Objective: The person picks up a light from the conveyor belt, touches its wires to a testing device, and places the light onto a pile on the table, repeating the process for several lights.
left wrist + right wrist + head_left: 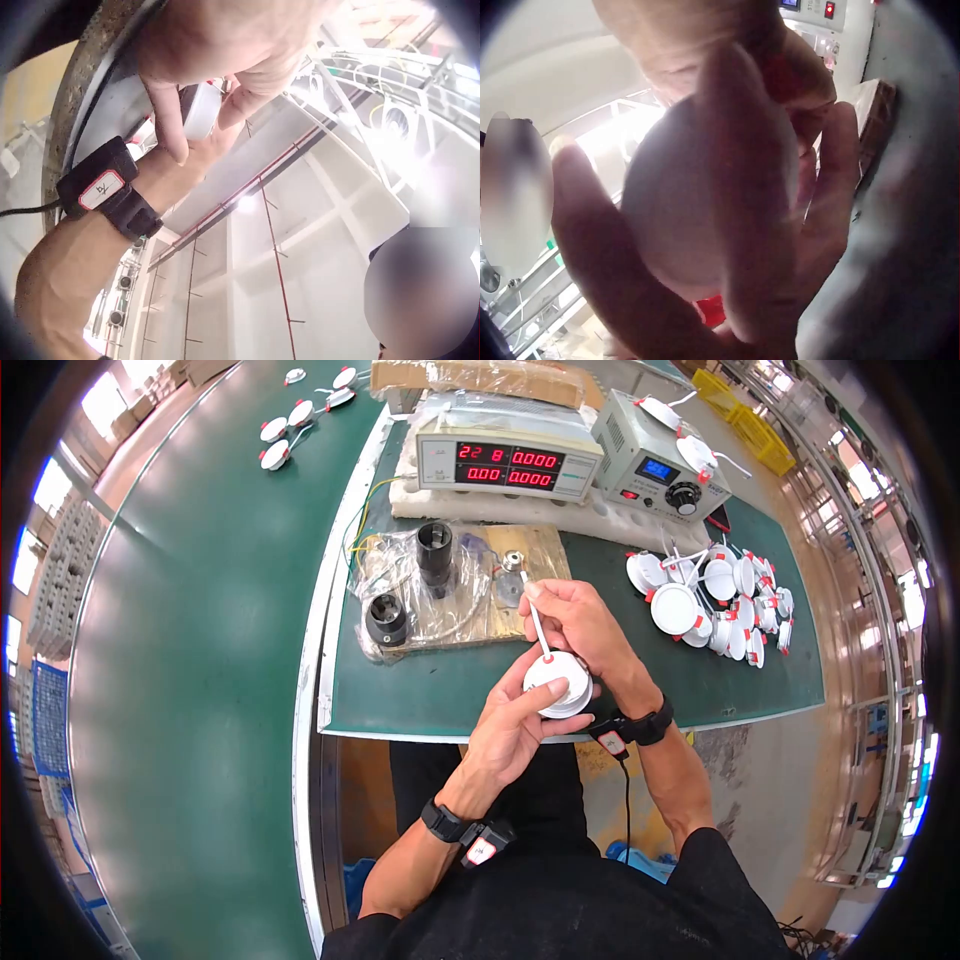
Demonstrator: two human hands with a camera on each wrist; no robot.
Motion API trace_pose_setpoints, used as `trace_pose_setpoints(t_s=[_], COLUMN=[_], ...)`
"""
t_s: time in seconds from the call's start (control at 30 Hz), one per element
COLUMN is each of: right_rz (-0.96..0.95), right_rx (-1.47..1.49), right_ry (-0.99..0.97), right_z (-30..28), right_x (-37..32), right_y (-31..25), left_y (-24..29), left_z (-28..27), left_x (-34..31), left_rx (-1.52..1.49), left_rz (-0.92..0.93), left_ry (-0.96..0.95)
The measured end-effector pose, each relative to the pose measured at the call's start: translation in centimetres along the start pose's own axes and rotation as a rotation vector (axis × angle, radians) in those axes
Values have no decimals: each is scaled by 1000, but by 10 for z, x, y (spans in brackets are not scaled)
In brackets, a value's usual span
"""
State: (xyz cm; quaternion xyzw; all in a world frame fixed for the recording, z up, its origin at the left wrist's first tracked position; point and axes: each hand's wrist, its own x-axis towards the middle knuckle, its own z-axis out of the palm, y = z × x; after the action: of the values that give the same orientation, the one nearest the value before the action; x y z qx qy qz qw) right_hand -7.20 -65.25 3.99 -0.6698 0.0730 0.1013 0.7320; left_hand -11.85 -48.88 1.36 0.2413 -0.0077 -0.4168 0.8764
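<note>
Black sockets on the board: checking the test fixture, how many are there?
2. One black socket stands upright at the middle of the board; the other sits at its front left corner. Plastic might hide more.

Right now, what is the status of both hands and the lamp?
Left hand grips round white downlight. Right hand pinches its white lead. Spare downlights lie apart, nothing blocking.

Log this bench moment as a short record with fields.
left hand: grips the white round lamp, thumb on its face
right hand: pinches the lamp's white lead
lead tip: by a metal fitting on the wooden board; contact cannot be told
meter: red digits lit
pile of lamps: right side of the green mat
</note>
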Motion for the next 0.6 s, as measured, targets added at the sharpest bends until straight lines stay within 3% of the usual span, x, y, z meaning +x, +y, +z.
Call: trace_pose_setpoints(t_s=[0.17, 0.33, 0.6], right_rz=[49, 65, 87], right_rx=[-123, -63, -148], right_ry=[15, -34, -11], right_z=[-6, -11, -12], right_x=[4, 7, 14], right_y=[5, 17, 17], left_y=[-2, 1, 14], left_z=[-6, 1, 0], left_x=[4, 1, 8], left_rx=[99, 256, 224], left_rz=[-14, -22, -71], left_ry=[80, 166, 101])
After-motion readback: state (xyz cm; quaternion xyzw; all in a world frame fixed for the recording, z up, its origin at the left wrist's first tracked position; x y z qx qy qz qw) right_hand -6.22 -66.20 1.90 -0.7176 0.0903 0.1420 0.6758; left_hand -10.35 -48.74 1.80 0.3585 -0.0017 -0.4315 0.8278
